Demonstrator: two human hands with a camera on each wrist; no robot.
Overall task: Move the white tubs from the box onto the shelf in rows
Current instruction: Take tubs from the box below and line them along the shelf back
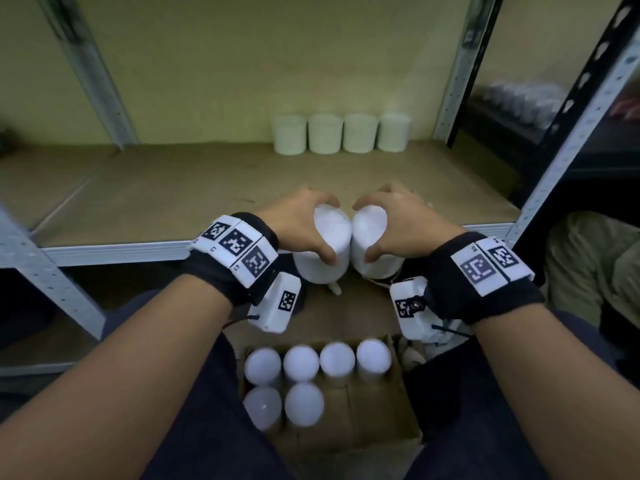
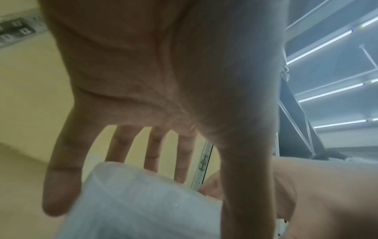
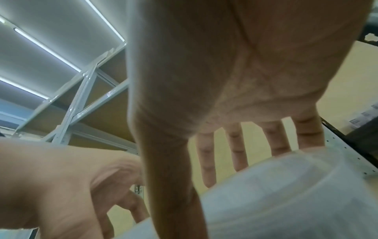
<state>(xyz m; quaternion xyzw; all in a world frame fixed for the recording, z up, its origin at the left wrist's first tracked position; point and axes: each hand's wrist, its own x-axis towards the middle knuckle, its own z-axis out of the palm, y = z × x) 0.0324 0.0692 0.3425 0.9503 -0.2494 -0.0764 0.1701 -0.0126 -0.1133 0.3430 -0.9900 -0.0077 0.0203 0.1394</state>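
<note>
My left hand [image 1: 304,223] grips a white tub [image 1: 327,244] from above, fingers and thumb round its lid. Beside it my right hand [image 1: 391,220] grips a second white tub [image 1: 372,244] the same way. The two tubs touch and hang just in front of the shelf's front edge [image 1: 114,252]. In the left wrist view my left hand [image 2: 143,169] spreads over its tub [image 2: 143,202]; in the right wrist view my right hand [image 3: 235,161] wraps the other tub [image 3: 286,194]. A row of several white tubs [image 1: 341,133] stands at the shelf's back. The cardboard box [image 1: 374,417] below holds several more tubs [image 1: 301,363].
The brown shelf board [image 1: 156,192] spreads wide to the left of the row. Grey perforated uprights [image 1: 571,133] frame the shelf on both sides. My legs in dark trousers flank the box. Another rack with goods stands at the right [image 1: 519,98].
</note>
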